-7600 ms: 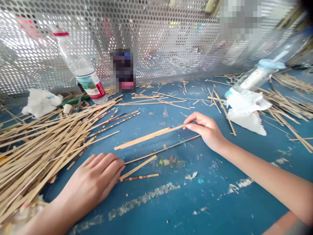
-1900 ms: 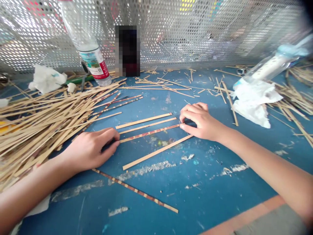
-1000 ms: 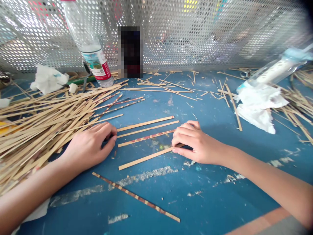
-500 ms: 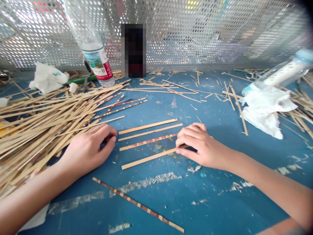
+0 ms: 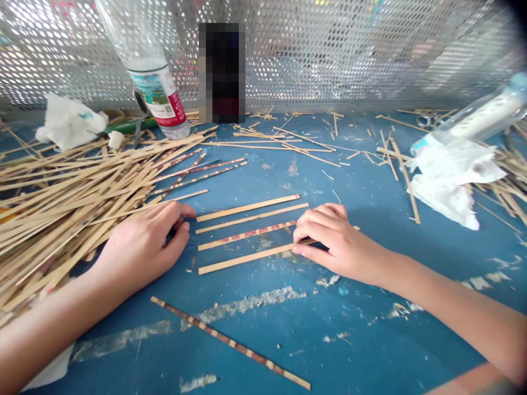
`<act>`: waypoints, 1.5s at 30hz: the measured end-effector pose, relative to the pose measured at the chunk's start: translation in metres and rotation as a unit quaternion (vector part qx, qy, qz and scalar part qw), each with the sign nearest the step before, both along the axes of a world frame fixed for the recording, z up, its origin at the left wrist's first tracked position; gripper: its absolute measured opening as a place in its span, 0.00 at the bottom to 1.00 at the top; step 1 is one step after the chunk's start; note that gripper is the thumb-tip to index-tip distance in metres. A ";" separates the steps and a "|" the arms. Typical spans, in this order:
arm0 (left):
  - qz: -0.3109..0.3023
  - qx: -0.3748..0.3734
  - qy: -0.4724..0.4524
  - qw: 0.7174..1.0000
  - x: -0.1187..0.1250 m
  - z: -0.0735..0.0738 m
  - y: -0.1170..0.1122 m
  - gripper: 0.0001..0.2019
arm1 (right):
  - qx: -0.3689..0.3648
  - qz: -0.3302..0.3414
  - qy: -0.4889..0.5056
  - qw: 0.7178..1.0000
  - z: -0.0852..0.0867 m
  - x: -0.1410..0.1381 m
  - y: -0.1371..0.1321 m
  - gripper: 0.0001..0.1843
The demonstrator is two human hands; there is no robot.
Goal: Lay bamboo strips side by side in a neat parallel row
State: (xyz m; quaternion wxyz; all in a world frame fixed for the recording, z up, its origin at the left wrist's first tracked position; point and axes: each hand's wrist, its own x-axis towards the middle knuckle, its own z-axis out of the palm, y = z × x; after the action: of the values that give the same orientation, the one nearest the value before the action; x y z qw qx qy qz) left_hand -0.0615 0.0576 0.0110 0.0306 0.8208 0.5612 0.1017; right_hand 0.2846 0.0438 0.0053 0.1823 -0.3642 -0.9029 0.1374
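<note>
Four bamboo strips lie side by side on the blue worktable (image 5: 362,340), the third one with a red-brown pattern (image 5: 247,236). My right hand (image 5: 333,236) rests over the right end of the lowest plain strip (image 5: 247,258), with fingers and thumb closed on it. My left hand (image 5: 144,244) lies curled just left of the strips' ends, and nothing shows in its fingers. A long patterned strip (image 5: 230,343) lies apart below them. To the left of my left hand spreads a large heap of loose bamboo strips (image 5: 82,203).
A perforated metal screen (image 5: 329,55) stands along the back. A plastic bottle (image 5: 154,93) and crumpled tissue (image 5: 69,123) are back left, with a blurred object (image 5: 222,71) beside them. Another bottle (image 5: 477,120), tissue (image 5: 453,181) and bamboo scraps (image 5: 288,145) lie back right.
The strips that lay scattered now sit parallel. My right hand has slid down onto the lowest strip, which has swung flatter, in line with the others. My left hand has eased back from the strips.
</note>
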 end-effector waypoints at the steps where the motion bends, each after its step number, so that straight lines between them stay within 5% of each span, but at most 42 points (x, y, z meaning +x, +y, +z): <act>1: 0.000 -0.001 0.001 1.000 0.001 0.000 0.000 0.15 | -0.002 0.002 0.001 1.000 0.000 0.000 0.000 0.05; 15: 0.039 -0.081 -0.103 0.991 0.002 0.009 0.003 0.15 | -0.026 0.020 -0.004 0.999 -0.002 0.002 0.004 0.09; 20: 0.025 -0.065 -0.097 0.993 0.004 0.009 0.002 0.14 | 0.061 0.020 0.006 0.998 -0.007 0.002 0.004 0.09; 23: 0.020 -0.103 -0.040 0.994 0.002 0.028 0.002 0.16 | 0.115 0.028 0.022 0.993 -0.007 0.006 0.006 0.09; 29: 0.095 -0.037 0.178 0.979 -0.059 0.084 -0.007 0.21 | 0.160 -0.001 0.071 0.985 0.003 0.018 0.013 0.08; 34: 0.134 -0.177 0.192 0.956 -0.108 0.083 -0.036 0.23 | 0.166 0.006 0.103 0.981 0.003 0.022 0.016 0.08; 40: 0.134 -0.158 0.173 0.963 -0.116 0.079 -0.047 0.14 | 0.165 0.030 0.108 0.980 0.000 0.019 0.013 0.08; 45: 0.215 -0.066 0.181 0.957 -0.118 0.101 -0.043 0.14 | 0.171 0.033 0.098 0.980 -0.002 0.015 0.012 0.09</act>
State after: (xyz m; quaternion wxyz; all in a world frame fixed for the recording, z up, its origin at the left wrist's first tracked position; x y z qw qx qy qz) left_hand -0.1792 0.0141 0.1120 -0.0404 0.6819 0.7257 -0.0818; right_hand 0.2994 0.0556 0.0030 0.3248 -0.2824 -0.9024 0.0217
